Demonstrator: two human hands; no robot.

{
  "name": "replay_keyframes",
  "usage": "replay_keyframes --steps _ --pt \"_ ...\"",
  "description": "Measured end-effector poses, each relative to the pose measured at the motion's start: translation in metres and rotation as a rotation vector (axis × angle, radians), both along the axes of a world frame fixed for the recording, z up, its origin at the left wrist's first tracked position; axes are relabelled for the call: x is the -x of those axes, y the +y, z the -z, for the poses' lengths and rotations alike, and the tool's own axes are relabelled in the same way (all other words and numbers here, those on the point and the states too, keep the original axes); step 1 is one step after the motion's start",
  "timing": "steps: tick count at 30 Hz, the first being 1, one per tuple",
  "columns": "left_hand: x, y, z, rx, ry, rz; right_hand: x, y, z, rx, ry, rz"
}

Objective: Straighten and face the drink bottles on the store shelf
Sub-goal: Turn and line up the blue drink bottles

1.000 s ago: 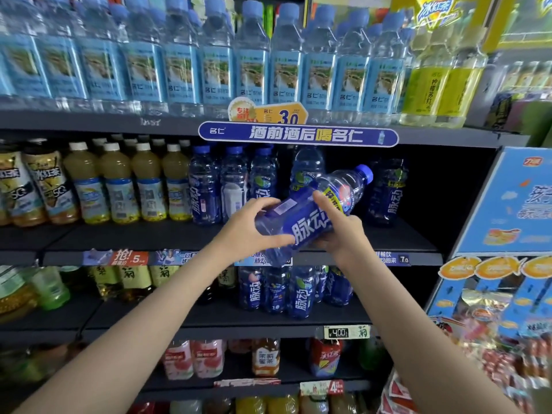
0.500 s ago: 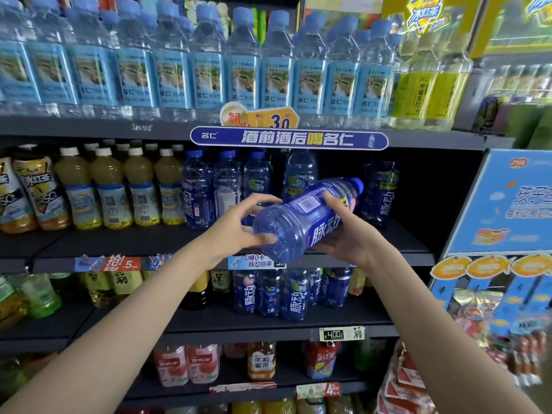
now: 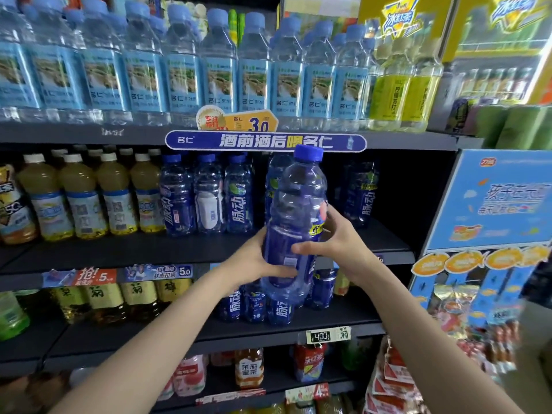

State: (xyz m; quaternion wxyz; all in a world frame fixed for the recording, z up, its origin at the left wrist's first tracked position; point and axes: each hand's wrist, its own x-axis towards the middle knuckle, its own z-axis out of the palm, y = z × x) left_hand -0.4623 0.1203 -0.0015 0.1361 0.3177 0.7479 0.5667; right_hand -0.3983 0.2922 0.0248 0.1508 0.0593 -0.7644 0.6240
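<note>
Dark metal shelving in tiers, blue cardboard display stand at right, bright indoor light

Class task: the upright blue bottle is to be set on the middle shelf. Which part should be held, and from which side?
Hold the blue bottle at its labelled lower body, from both sides, as the left hand and right hand do now. It stands upright, cap on top, so side holds leave its base free.

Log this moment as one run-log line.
blue bottle upright, off shelf | left hand grips lower body | right hand grips middle | not yet placed
</note>
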Motion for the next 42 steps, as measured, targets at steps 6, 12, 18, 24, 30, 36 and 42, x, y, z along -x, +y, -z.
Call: replay_keyframes --steps 6,12,18,24,30,36,42 --pt "0.005 0.036 0.012 -0.029 0.186 -0.203 0.012 -0.01 0.007 -0.118 0.083 0.289" --pt "0.045 0.052 -0.006 0.178 0.384 -0.114 0.026 0.024 0.016 -0.212 0.18 0.465" --pt "0.093 0.047 0.009 0.152 0.292 -0.473 0.063 0.067 0.021 -0.207 0.138 0.534" --pt "0.121 0.078 0.003 0.225 0.239 -0.543 0.133 0.088 0.023 -0.168 0.049 0.609" --pt "0.143 0.093 0.014 0.142 0.213 -0.592 0.168 0.102 0.043 -0.235 0.04 0.515" --pt "0.146 0.088 0.025 0.04 0.273 -0.577 0.175 0.109 0.086 -0.379 -0.038 0.625" --pt "0.15 0.087 0.025 0.051 0.26 -0.558 0.227 0.096 0.074 -0.444 -0.138 0.804"
